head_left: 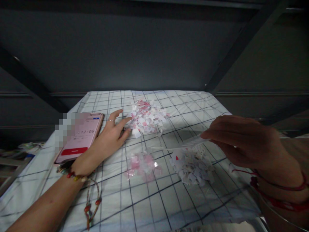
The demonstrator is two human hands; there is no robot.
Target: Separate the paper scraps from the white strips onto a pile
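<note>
My left hand (114,133) lies with its fingers spread, fingertips at the left edge of a mixed pile of white and pink scraps (147,119). Pinched in my right hand (241,141) is a pair of pale, see-through tweezers (190,142), somewhat blurred. Their tips point left, above the cloth between the piles. Beneath them sits a heap of mostly white paper scraps (193,169), with a red bit in it. Left of that heap, a small group of shiny pink clear scraps (143,166) is spread on the cloth.
A white checked cloth (116,206) covers the table. At the left lies a phone (80,137) with a lit screen, beside my left forearm. A dark panel (135,51) stands behind the table's far edge. Beaded cords hang from my left wrist.
</note>
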